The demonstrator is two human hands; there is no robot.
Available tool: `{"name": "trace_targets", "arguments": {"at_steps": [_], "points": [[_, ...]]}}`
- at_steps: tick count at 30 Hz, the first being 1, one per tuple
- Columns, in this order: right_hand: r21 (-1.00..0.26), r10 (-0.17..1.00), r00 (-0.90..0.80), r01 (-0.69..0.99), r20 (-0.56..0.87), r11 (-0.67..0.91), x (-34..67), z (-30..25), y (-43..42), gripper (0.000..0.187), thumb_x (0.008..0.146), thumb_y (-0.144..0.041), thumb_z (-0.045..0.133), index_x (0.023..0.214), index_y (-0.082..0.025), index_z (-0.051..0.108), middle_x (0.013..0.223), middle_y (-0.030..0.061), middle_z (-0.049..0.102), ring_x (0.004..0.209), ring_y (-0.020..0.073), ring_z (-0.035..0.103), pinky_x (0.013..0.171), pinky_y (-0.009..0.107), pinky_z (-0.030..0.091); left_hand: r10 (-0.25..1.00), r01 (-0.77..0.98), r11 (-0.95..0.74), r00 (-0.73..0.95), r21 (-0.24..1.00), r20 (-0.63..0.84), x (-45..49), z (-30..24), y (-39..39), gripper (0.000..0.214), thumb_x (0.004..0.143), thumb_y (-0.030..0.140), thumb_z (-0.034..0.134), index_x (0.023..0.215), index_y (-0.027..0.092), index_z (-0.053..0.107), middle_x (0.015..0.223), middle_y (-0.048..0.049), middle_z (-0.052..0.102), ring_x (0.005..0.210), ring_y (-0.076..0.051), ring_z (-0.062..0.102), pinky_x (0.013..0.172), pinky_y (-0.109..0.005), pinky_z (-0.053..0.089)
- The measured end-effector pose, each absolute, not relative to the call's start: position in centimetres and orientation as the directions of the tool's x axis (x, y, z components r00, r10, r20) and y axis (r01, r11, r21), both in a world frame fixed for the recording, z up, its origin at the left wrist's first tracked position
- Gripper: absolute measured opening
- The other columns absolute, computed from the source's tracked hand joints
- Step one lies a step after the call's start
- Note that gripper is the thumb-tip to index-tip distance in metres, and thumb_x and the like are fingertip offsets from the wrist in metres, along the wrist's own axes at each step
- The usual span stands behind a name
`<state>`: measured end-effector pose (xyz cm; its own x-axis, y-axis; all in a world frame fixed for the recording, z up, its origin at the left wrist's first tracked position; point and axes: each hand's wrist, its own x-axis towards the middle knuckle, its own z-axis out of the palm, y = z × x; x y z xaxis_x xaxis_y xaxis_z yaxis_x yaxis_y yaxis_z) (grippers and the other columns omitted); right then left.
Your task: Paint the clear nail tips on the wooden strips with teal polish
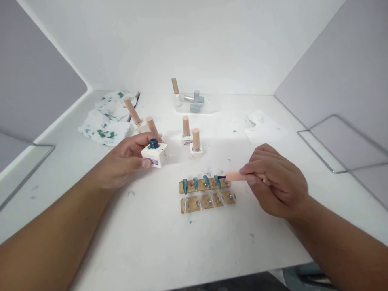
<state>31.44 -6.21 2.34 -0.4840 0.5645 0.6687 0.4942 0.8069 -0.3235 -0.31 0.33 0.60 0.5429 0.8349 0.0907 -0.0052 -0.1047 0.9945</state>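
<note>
My left hand (131,155) grips an uncapped white nail polish bottle (155,155) with dark teal polish around its neck. Between the fingers of my right hand (274,178) is the peach-handled nail polish brush (236,176), its dark tip at the rightmost teal nail on the far strip. That wooden strip (190,186) carries several false nails coated in teal, such as the leftmost painted nail (184,186). Nearer to me lies a second wooden strip (191,204) with several clear false nails (212,200) on metal mounts.
Two peach-capped bottles (196,141) stand behind the strips, and two more (132,111) beyond my left hand. A clear tray (209,106) with bottles sits at the back. Stained wipes (104,127) lie left, white tissue (262,129) right. Wire stands (333,171) flank the table.
</note>
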Motion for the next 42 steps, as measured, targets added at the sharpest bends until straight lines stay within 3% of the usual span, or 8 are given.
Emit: {"name": "trace_targets", "arguments": {"at_steps": [3, 7, 13, 19, 42], "points": [[-0.296, 0.575, -0.510, 0.527, 0.639, 0.796, 31.28, 2.16, -6.16, 0.013, 0.073, -0.004, 0.050, 0.077, -0.016, 0.051, 0.054, -0.0045, 0.043, 0.048, 0.0085, 0.037, 0.057, 0.030, 0.031, 0.842, 0.001, -0.094, 0.533, 0.996, 0.080, -0.31, 0.58, 0.34, 0.032, 0.070, 0.031, 0.071, 0.100, 0.025, 0.064, 0.094, -0.0015, 0.057, 0.080, -0.014, 0.052, 0.068, -0.023, 0.043], [-0.327, 0.549, -0.579, 0.448, 0.603, 0.832, 31.35, 2.44, -6.19, 0.013, 0.073, -0.004, 0.047, 0.074, -0.017, 0.050, 0.051, -0.0057, 0.038, 0.047, 0.0079, 0.031, 0.056, 0.030, 0.029, 0.845, -0.008, -0.072, 0.531, 0.997, 0.065, -0.23, 0.62, 0.28, 0.031, 0.069, 0.031, 0.071, 0.099, 0.025, 0.064, 0.092, -0.0012, 0.058, 0.077, -0.014, 0.053, 0.066, -0.023, 0.043], [-0.300, 0.543, -0.512, 0.482, 0.666, 0.823, 31.31, 2.66, -6.31, 0.014, 0.071, -0.004, 0.047, 0.073, -0.017, 0.049, 0.052, -0.0048, 0.040, 0.048, 0.0087, 0.035, 0.055, 0.029, 0.029, 0.847, -0.008, -0.087, 0.526, 0.996, 0.078, -0.21, 0.62, 0.27, 0.031, 0.070, 0.030, 0.071, 0.100, 0.024, 0.064, 0.095, -0.0013, 0.057, 0.081, -0.013, 0.052, 0.070, -0.022, 0.044], [-0.292, 0.518, -0.598, 0.438, 0.611, 0.850, 31.33, 2.50, -6.30, 0.013, 0.072, -0.006, 0.045, 0.072, -0.018, 0.050, 0.049, -0.0050, 0.040, 0.045, 0.0092, 0.033, 0.055, 0.030, 0.029, 0.846, 0.003, -0.087, 0.528, 0.996, 0.072, -0.31, 0.61, 0.25, 0.030, 0.071, 0.029, 0.070, 0.100, 0.025, 0.064, 0.099, -0.0018, 0.056, 0.085, -0.015, 0.052, 0.071, -0.022, 0.044], [-0.261, 0.498, -0.592, 0.442, 0.633, 0.858, 31.38, 2.76, -6.37, 0.013, 0.071, -0.006, 0.044, 0.073, -0.018, 0.049, 0.050, -0.0049, 0.039, 0.045, 0.0094, 0.032, 0.055, 0.030, 0.028, 0.863, 0.019, -0.055, 0.503, 0.998, 0.038, -0.29, 0.80, 0.25, 0.031, 0.068, 0.030, 0.072, 0.097, 0.026, 0.065, 0.098, -0.0017, 0.058, 0.084, -0.016, 0.053, 0.070, -0.023, 0.045]]}}
